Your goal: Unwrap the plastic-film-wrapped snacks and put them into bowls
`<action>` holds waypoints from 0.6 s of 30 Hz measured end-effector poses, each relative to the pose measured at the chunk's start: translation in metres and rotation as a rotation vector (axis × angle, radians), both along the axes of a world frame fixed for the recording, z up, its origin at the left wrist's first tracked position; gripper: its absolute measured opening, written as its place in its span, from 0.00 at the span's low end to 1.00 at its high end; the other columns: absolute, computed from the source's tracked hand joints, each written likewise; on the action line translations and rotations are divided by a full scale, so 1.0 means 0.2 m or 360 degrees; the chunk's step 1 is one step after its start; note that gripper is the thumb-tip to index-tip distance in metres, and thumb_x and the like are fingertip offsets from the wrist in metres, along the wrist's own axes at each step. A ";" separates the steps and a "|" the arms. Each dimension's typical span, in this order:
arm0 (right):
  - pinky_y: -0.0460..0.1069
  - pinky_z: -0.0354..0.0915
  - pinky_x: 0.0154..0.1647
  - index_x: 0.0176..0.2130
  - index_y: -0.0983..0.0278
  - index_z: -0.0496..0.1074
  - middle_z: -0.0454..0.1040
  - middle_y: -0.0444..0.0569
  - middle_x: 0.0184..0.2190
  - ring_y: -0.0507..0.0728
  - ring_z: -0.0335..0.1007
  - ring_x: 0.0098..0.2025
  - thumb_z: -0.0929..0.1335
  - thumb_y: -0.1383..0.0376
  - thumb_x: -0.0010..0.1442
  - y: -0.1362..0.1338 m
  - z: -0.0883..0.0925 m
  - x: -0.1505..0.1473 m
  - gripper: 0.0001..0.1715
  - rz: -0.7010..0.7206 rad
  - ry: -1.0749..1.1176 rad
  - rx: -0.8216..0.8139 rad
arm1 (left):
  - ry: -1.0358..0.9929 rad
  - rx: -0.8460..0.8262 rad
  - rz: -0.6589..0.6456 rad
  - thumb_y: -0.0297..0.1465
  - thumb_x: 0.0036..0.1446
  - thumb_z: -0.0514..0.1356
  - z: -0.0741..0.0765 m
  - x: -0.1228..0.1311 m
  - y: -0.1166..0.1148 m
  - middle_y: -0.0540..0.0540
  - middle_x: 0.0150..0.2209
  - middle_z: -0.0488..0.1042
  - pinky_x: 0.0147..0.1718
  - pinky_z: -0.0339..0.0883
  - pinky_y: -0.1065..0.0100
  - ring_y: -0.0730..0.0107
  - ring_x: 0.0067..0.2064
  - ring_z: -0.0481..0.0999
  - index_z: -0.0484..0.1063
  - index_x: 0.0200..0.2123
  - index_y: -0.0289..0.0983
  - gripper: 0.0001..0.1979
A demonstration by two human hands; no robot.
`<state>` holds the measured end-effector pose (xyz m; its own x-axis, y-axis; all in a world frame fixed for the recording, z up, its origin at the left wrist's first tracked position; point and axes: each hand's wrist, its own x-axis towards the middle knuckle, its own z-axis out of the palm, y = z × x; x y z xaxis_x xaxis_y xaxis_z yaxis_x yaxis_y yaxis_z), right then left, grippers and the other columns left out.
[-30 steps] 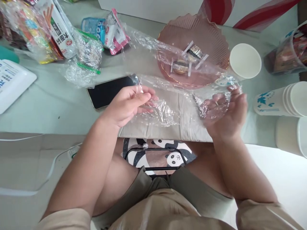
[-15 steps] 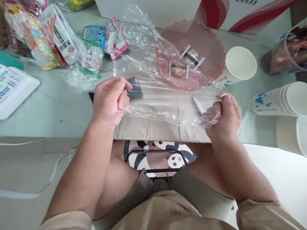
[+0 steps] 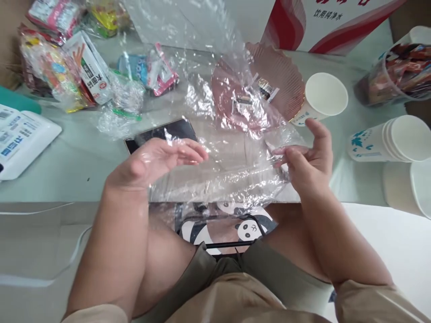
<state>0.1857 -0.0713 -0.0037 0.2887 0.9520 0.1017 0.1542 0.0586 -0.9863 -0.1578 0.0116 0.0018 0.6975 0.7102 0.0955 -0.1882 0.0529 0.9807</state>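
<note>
A large clear plastic bag [image 3: 215, 179] spreads between my hands, over the table edge and partly across the pink plate. My left hand [image 3: 158, 161] has its fingers stretched out and apart, with the clear film shining around it; whether it is inside the bag I cannot tell. Beneath that hand lies a dark phone [image 3: 178, 129]. At the bag's right side, my right hand [image 3: 310, 163] pinches the film between thumb and fingers, its forefinger raised. Two small wrapped sweets rest on the pink fluted plate [image 3: 289, 85], seen partly through the film.
Snack packets [image 3: 89, 67] crowd the left back, beside a white packet [image 3: 30, 139]. On the right are a paper cup [image 3: 326, 94], stacked cups [image 3: 387, 139] and a tub of wrapped items [image 3: 400, 76]. A white and red box [image 3: 313, 27] stands behind.
My left hand has opened from a fist on the film and moved down. The bag has billowed upward and over the plate. My right hand's forefinger has lifted.
</note>
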 end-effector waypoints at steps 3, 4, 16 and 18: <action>0.49 0.74 0.23 0.56 0.52 0.74 0.84 0.42 0.34 0.52 0.76 0.22 0.74 0.63 0.60 -0.02 -0.02 0.00 0.25 0.0158 -0.0173 0.0030 | 0.0017 0.0066 -0.0042 0.53 0.50 0.71 0.04 0.01 0.00 0.35 0.45 0.84 0.48 0.80 0.56 0.51 0.46 0.85 0.89 0.41 0.44 0.22; 0.48 0.72 0.21 0.54 0.53 0.76 0.85 0.43 0.34 0.51 0.74 0.20 0.73 0.64 0.61 -0.03 -0.02 -0.01 0.21 0.0202 -0.0225 0.0019 | -0.0025 0.0052 -0.0031 0.52 0.52 0.70 0.06 0.02 0.01 0.36 0.42 0.85 0.47 0.80 0.56 0.53 0.43 0.85 0.89 0.40 0.43 0.21; 0.47 0.71 0.21 0.40 0.61 0.85 0.85 0.45 0.29 0.49 0.71 0.17 0.73 0.63 0.56 0.03 0.00 -0.07 0.11 -0.0015 -0.0189 -0.0330 | 0.0181 -0.0067 -0.0251 0.70 0.36 0.69 0.04 -0.17 0.03 0.34 0.66 0.75 0.62 0.74 0.50 0.36 0.67 0.74 0.77 0.62 0.39 0.57; 0.46 0.70 0.21 0.39 0.61 0.85 0.84 0.44 0.27 0.49 0.70 0.17 0.74 0.64 0.57 0.04 0.00 -0.07 0.10 -0.0084 -0.0135 -0.0345 | 0.0387 -0.0010 -0.0436 0.66 0.36 0.73 0.06 -0.18 0.03 0.37 0.71 0.70 0.67 0.68 0.51 0.38 0.72 0.69 0.75 0.65 0.44 0.56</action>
